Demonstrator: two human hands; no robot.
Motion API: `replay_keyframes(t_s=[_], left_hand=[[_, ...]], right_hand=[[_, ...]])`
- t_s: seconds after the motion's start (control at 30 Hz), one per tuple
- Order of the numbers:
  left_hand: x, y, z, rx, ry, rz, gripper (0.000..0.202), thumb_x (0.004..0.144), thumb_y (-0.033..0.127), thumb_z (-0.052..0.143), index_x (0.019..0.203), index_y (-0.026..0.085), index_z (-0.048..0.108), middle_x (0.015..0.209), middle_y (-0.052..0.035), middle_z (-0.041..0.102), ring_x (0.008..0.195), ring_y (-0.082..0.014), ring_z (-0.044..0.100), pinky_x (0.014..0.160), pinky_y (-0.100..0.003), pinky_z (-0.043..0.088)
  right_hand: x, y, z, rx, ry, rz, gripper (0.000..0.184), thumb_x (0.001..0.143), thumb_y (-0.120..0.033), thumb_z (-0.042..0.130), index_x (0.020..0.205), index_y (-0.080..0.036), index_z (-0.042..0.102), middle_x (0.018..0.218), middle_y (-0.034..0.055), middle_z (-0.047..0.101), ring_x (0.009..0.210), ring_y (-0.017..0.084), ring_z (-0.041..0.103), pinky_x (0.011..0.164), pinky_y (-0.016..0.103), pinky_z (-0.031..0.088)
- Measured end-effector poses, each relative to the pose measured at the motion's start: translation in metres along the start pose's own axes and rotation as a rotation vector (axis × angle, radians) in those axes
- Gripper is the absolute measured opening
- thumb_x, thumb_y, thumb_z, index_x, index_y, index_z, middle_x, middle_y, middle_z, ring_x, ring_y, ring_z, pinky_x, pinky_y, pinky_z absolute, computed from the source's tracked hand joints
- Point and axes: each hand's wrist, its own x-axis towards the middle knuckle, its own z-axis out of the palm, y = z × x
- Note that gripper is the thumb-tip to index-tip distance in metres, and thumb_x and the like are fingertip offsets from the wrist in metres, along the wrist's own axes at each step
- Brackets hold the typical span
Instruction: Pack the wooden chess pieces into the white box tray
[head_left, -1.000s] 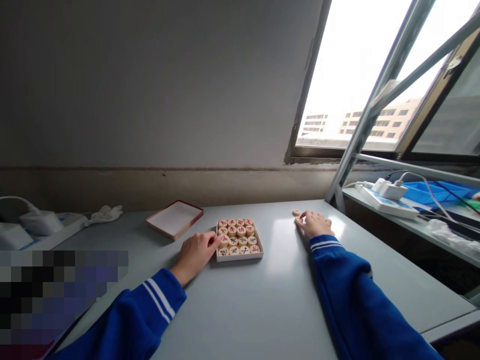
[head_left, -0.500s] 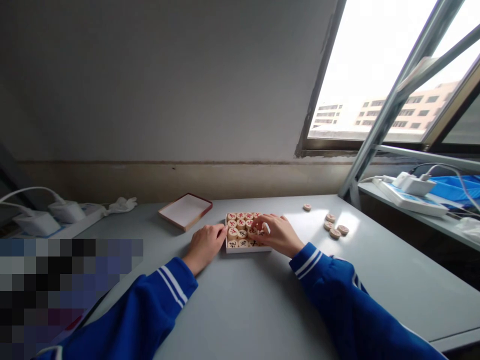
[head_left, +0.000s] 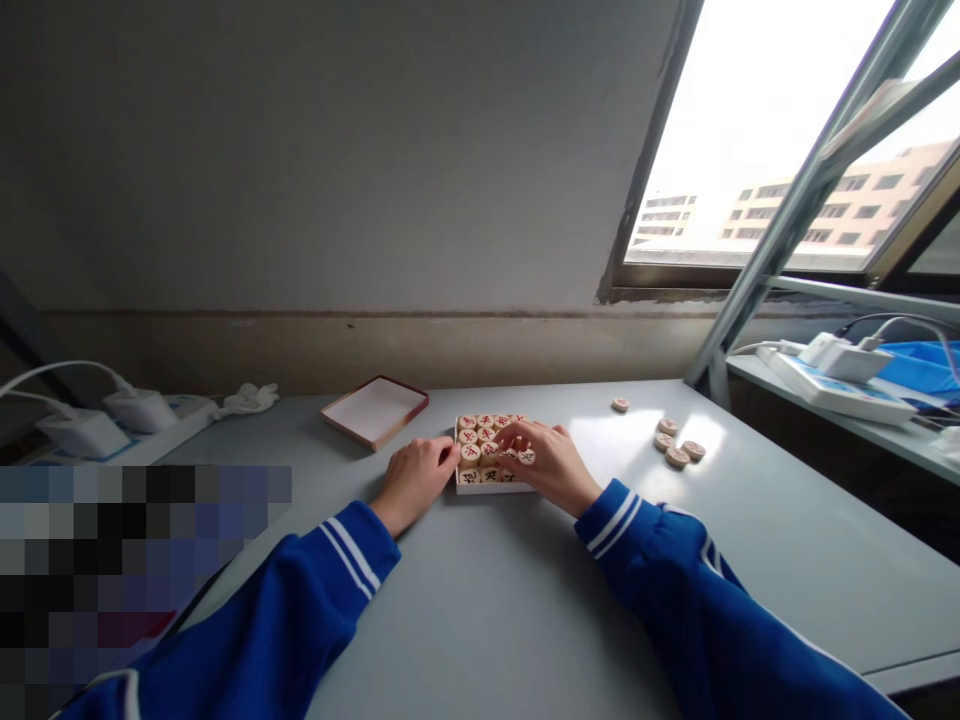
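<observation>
Wooden Chinese chess pieces (head_left: 469, 455) with red and black characters fill rows in a shallow white box (head_left: 487, 489). My left hand (head_left: 415, 478) rests on the table at the box's left side, its thumb and curled fingers against the wall. Above the box's right part is my right hand (head_left: 549, 465), fingers bent down and thumb among the pieces. It pinches at a chess piece (head_left: 526, 457) with a dark mark, partly covered by the fingers. The hand hides much of the right-hand columns.
Behind my left hand lies the box lid (head_left: 375, 410), inside up. Several loose pieces (head_left: 676, 457) sit at the right, with a single piece (head_left: 620, 405) farther back. A power strip (head_left: 180, 420) with chargers is at the left, another (head_left: 836, 385) on a right-hand shelf.
The view has shifted slightly. My right hand's fingers have moved a little among the pieces, and a spot in the third row that showed a black mark now shows a red one.
</observation>
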Motion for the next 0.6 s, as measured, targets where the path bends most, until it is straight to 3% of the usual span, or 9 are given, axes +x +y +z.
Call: replay_keyframes(t_s=[0.1,0.2,0.33,0.47,0.6], left_hand=[[0.001,-0.001,0.0,-0.052,-0.005,-0.024,0.031,0.083,0.036,0.033,0.069,0.018,0.054,0.067,-0.0025,0.06,0.065,-0.0152,0.056,0.051,-0.024,0.027],[0.002,0.0,0.0,-0.122,0.019,-0.057,0.019,0.081,0.035,0.038,0.085,0.02,0.05,0.066,0.0002,0.06,0.063,-0.0145,0.056,0.051,-0.023,0.029],[0.001,0.0,-0.002,-0.172,0.018,-0.057,0.018,0.079,0.031,0.041,0.093,0.022,0.045,0.059,0.0041,0.056,0.057,-0.0128,0.054,0.05,-0.022,0.029],[0.0,0.0,-0.004,-0.214,0.02,-0.05,0.018,0.078,0.03,0.042,0.094,0.023,0.045,0.059,0.0055,0.057,0.057,-0.0114,0.054,0.05,-0.021,0.03],[-0.001,-0.001,-0.004,-0.213,0.018,-0.049,0.018,0.078,0.031,0.042,0.094,0.023,0.047,0.061,0.0049,0.058,0.058,-0.0116,0.054,0.05,-0.021,0.03]], right_hand=[[0.001,0.0,-0.003,0.05,-0.005,0.002,0.012,0.076,-0.031,0.052,0.083,-0.024,0.057,0.082,-0.0014,0.062,0.078,0.015,0.054,0.07,0.029,0.031],[0.005,0.014,-0.01,0.054,0.022,0.04,0.014,0.079,-0.03,0.046,0.085,-0.024,0.057,0.085,-0.0012,0.063,0.077,0.014,0.054,0.071,0.028,0.033],[0.01,0.063,-0.02,-0.304,0.174,0.315,0.029,0.078,-0.024,0.043,0.105,-0.022,0.052,0.11,0.0054,0.054,0.103,0.023,0.044,0.08,0.036,0.032],[0.008,0.114,-0.027,-0.54,0.132,0.608,0.051,0.077,-0.021,0.04,0.127,-0.013,0.031,0.133,0.0118,0.032,0.119,0.025,0.026,0.089,0.044,0.027],[0.006,0.135,-0.03,-0.57,0.041,0.644,0.038,0.082,-0.021,0.032,0.118,-0.015,0.044,0.126,0.0105,0.043,0.115,0.024,0.034,0.091,0.048,0.022]])
